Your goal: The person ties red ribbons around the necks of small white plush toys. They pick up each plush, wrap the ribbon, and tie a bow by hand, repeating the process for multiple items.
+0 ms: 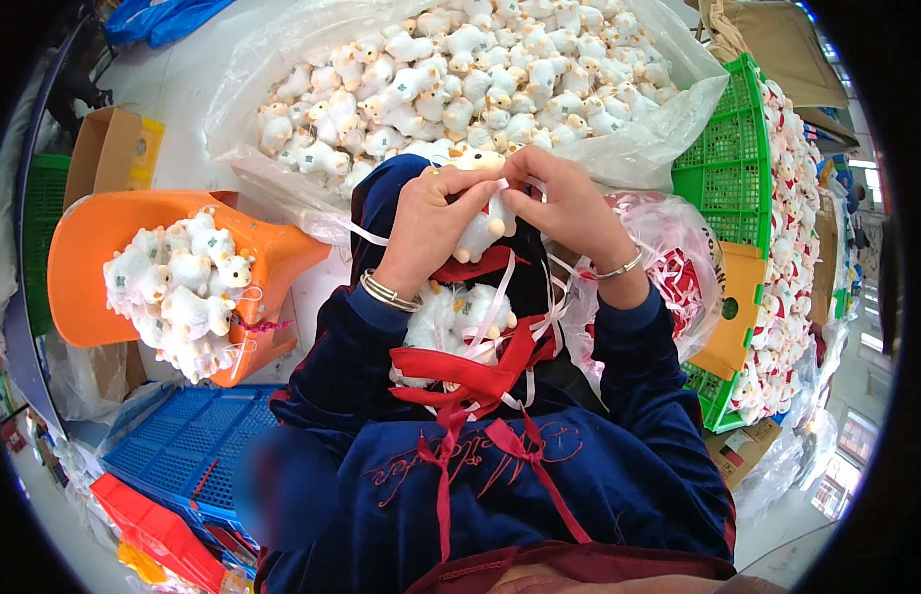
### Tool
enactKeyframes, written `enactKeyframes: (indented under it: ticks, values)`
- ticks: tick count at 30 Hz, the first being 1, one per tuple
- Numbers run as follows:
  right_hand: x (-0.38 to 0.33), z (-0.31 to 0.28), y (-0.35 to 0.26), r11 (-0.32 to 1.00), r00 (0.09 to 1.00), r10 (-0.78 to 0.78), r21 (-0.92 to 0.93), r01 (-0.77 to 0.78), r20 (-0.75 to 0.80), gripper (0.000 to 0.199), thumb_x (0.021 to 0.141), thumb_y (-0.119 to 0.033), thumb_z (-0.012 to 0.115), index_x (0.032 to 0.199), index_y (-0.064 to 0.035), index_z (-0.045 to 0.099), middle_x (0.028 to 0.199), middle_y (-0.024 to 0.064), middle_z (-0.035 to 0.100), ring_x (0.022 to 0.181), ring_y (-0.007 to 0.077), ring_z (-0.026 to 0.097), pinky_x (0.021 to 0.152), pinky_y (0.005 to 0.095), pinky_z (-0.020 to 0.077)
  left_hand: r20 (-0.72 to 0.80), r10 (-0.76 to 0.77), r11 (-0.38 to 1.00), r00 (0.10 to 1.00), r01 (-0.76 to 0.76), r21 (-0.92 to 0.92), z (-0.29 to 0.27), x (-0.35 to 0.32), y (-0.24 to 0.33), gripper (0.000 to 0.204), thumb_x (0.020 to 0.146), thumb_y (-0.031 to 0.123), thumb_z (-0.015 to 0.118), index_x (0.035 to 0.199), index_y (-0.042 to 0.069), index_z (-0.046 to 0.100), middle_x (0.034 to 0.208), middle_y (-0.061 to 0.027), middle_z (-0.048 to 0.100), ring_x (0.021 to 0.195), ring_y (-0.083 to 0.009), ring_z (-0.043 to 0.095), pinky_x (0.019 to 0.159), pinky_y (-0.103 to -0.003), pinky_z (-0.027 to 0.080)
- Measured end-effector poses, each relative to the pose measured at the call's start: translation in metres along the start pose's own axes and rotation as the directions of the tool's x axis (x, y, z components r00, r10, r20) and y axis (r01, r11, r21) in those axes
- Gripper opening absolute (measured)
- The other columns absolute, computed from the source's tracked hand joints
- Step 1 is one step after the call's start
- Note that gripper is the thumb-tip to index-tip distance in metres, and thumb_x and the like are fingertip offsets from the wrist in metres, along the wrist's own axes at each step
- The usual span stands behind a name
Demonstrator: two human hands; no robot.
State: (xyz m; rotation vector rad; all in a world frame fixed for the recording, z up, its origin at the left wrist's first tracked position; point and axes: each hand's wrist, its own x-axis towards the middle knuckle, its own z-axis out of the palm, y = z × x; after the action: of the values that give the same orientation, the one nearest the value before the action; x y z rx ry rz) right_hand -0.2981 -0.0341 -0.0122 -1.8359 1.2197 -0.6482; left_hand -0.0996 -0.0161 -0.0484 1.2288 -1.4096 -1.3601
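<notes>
- Left hand [421,223]: we saw thumb and forefinger pinched on white ribbon [502,184].
- Plush toy [472,238]: white, tan-footed, upright between both hands; fingers partly hid it.
- Jacket [510,525]: navy, bearing red embroidered script [467,460].
- Right hand [574,213]: fingertips pinched the ribbon; we could not make out their exact grip.

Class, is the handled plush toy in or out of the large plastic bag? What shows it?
Out: the left hand holds the plush toy above the person's lap, on the near side of the large plastic bag.
</notes>
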Motion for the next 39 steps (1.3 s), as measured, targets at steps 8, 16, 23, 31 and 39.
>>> enactKeyframes:
  ticks: [8, 16, 23, 31, 39]
  values:
    - [-0.003, 0.012, 0.003, 0.997, 0.995, 0.059, 0.044, -0.056, -0.078, 0.017, 0.094, -0.014, 0.068, 0.094, 0.0029, 0.065, 0.079, 0.0094, 0.068, 0.070, 0.0143, 0.060, 0.065, 0.0308, 0.0502, 0.013, 0.017, 1.000, 1.000, -0.017, 0.015, -0.003, -0.002, 0.007, 0.022, 0.094, 0.013, 0.073, 0.110, -0.002, 0.077, 0.094, -0.0065, 0.076, 0.087, -0.0089, 0.065, 0.079, -0.025, 0.050]
    - [-0.005, 0.009, 0.000, 0.971, 0.992, 0.128, 0.203, -0.124, -0.005, 0.019, 0.097, -0.015, 0.066, 0.095, 0.0034, 0.067, 0.079, 0.0036, 0.067, 0.074, 0.0084, 0.057, 0.066, 0.0279, 0.0485, 0.037, -0.085, 0.994, 0.996, 0.087, -0.064, -0.004, -0.001, 0.011, 0.020, 0.092, 0.012, 0.074, 0.107, -0.002, 0.077, 0.091, -0.0039, 0.075, 0.075, -0.0062, 0.061, 0.067, -0.024, 0.049]
    - [0.001, 0.008, 0.005, 0.995, 0.996, 0.057, 0.086, -0.051, -0.066, 0.021, 0.101, -0.017, 0.063, 0.092, 0.0024, 0.063, 0.074, 0.0072, 0.068, 0.068, 0.0132, 0.063, 0.062, 0.0303, 0.0505, 0.042, 0.038, 0.999, 0.998, -0.039, 0.006, -0.003, -0.001, 0.012, 0.022, 0.096, 0.016, 0.070, 0.110, 0.001, 0.077, 0.090, -0.0065, 0.076, 0.079, -0.0113, 0.062, 0.073, -0.027, 0.049]
    - [0.005, 0.008, 0.005, 0.988, 0.999, 0.046, 0.146, -0.044, -0.013, 0.019, 0.103, -0.016, 0.061, 0.095, 0.0012, 0.062, 0.072, 0.0052, 0.066, 0.067, 0.0114, 0.063, 0.062, 0.0280, 0.0508, -0.040, 0.159, 0.985, 0.986, -0.156, 0.076, 0.003, 0.000, 0.001, 0.019, 0.094, 0.017, 0.070, 0.107, 0.005, 0.078, 0.084, -0.0122, 0.076, 0.070, -0.0183, 0.070, 0.067, -0.030, 0.054]
    - [0.004, 0.011, 0.005, 0.976, 0.994, 0.104, 0.190, -0.104, 0.009, 0.017, 0.102, -0.016, 0.061, 0.095, -0.0001, 0.063, 0.075, 0.0030, 0.065, 0.067, 0.0086, 0.059, 0.061, 0.0262, 0.0486, -0.062, 0.117, 0.993, 0.991, -0.116, 0.012, 0.002, 0.000, -0.006, 0.016, 0.093, 0.011, 0.071, 0.104, 0.002, 0.077, 0.071, -0.0025, 0.067, 0.063, -0.0085, 0.056, 0.059, -0.026, 0.046]
